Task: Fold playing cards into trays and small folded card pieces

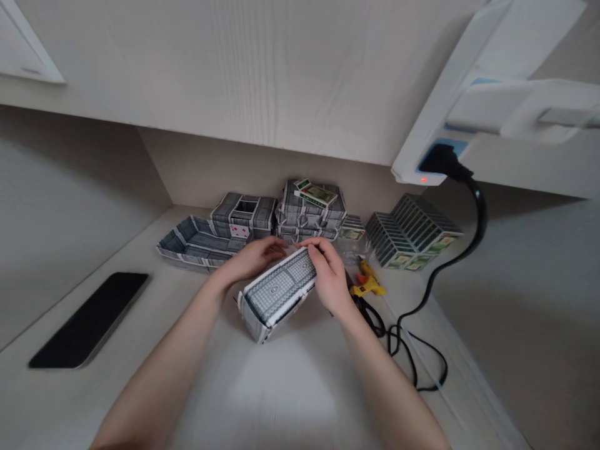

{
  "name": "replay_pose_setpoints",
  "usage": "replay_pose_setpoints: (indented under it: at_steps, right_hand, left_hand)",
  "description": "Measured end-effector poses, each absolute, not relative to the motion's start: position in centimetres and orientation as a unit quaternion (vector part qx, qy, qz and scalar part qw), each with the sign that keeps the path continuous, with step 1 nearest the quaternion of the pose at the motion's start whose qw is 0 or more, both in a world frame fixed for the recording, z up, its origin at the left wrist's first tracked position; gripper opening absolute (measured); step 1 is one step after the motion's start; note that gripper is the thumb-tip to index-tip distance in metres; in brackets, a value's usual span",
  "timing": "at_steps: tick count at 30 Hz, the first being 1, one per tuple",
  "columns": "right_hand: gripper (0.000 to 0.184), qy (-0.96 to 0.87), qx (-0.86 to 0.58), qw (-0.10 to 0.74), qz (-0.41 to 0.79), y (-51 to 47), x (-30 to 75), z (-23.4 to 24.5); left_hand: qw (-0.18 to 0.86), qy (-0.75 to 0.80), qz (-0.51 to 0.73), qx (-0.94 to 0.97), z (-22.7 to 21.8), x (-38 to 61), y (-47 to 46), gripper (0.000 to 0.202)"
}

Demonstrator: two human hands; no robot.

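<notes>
A long box built from playing cards (281,287), with grey patterned backs and white edges, is held at a slant above the desk. My right hand (328,275) grips its far right end, the thumb lying over the top edge. Along the far side, my left hand (255,256) is closed with its fingers curled by the box's far end; the fingertips are partly hidden. Behind the hands stand a boat-shaped tray of cards (187,240), a card block with a square opening (241,209) and a stacked card structure (309,209).
A yellow glue gun (368,279) lies right of my right hand, its black cord looping over the desk. Card boxes (410,231) stand at the back right, a small card box (316,192) tops the stack. A black phone (91,319) lies left. A power strip (450,125) hangs above right.
</notes>
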State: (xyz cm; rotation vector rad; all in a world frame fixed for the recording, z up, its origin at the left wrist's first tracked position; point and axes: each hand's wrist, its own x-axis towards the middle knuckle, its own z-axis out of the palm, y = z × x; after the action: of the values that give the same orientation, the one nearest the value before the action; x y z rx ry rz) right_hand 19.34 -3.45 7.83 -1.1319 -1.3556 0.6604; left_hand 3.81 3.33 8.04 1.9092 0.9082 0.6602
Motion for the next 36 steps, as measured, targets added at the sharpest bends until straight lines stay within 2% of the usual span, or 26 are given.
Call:
replay_pose_setpoints:
  at_steps: [3,7,11,13,16,21,30,36]
  right_hand:
    - [0.016,-0.551,-0.501,0.609,0.273,-3.5,18.9,7.6]
    - [0.023,-0.525,-0.494,0.627,0.297,-3.4,18.7,7.6]
    - [0.028,-0.565,-0.524,0.552,0.319,-3.3,20.0,8.2]
    - [0.028,-0.598,-0.535,0.510,0.309,-3.3,21.0,8.7]
    - [0.027,-0.615,-0.535,0.485,0.316,-3.4,22.5,9.3]
    - [0.026,-0.604,-0.527,0.459,0.384,-3.6,23.0,9.8]
    - [0.022,-0.592,-0.481,0.474,0.440,-3.7,22.1,9.5]
    - [0.022,-0.583,-0.471,0.455,0.481,-3.8,22.3,9.7]
  left_hand:
    - [0.326,0.460,0.296,0.771,10.8,1.7,1.9,0.033]
    - [0.176,0.449,0.250,0.839,13.9,1.6,-2.9,0.046]
    - [0.022,0.411,0.196,0.890,13.6,4.3,-5.8,0.062]
    - [-0.021,0.413,0.186,0.891,12.8,5.1,-5.7,0.058]
    - [-0.039,0.416,0.171,0.892,12.3,4.7,-4.8,0.048]
    - [-0.017,0.405,0.155,0.901,13.4,3.1,-4.7,0.042]
    - [-0.076,0.423,0.171,0.886,13.0,5.6,-5.9,0.053]
    - [-0.070,0.402,0.172,0.897,12.8,5.5,-5.2,0.050]
